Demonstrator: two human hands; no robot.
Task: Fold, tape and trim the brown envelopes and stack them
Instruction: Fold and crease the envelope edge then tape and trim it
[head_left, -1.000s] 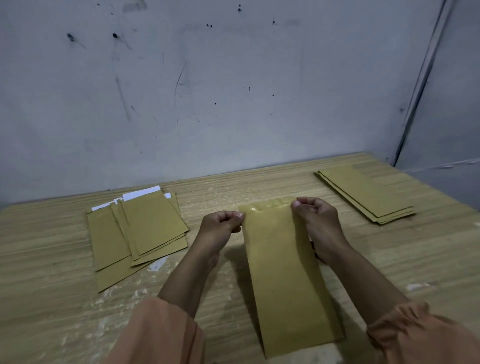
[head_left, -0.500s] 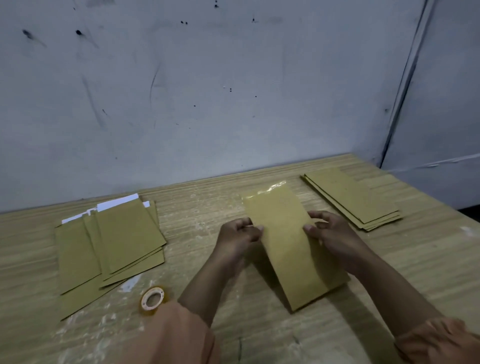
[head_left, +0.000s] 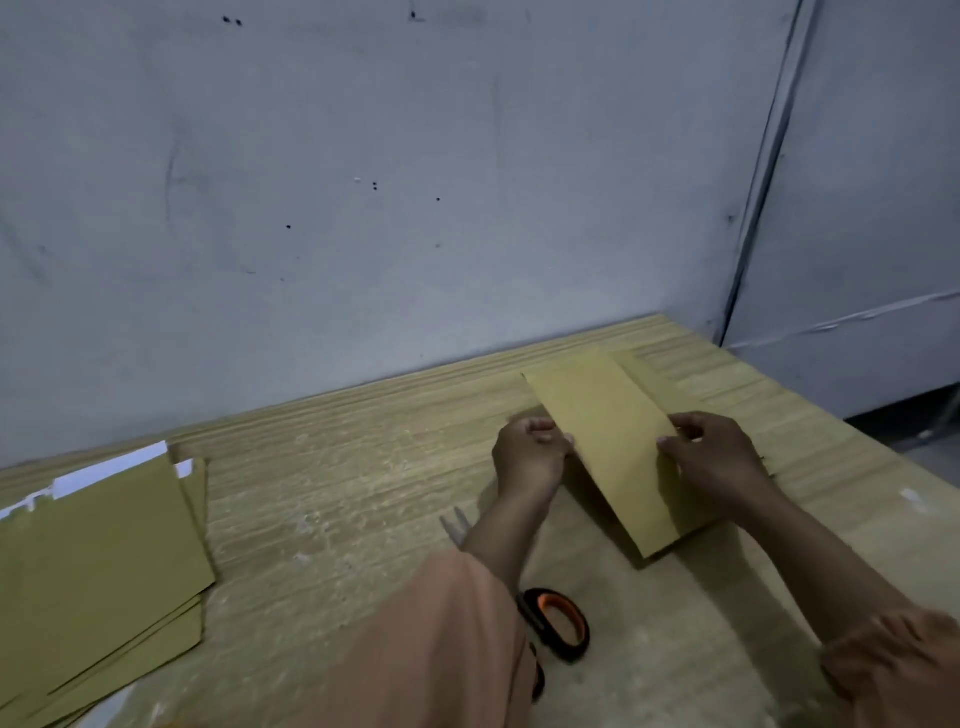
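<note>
Waiting at the far left, a loose pile of brown paper envelopes (head_left: 104, 561) with white slips showing looks not yet processed. Black-and-orange scissors (head_left: 558, 623) lie half hidden under the left sleeve. The left hand (head_left: 527, 460) and right hand (head_left: 714, 457) each pinch a long edge of one brown envelope (head_left: 608, 441) above the wooden table (head_left: 337, 499), seemingly headed for a stack mostly concealed behind it; whether it carries tape cannot be told.

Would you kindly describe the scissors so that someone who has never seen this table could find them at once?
Start at the wooden table and follow the left hand back along its arm toward the sleeve. The scissors lie flat on the table, partly hidden beneath that forearm. Their black handle loop with an orange lining sets them apart from the plain brown envelopes around them.
</note>
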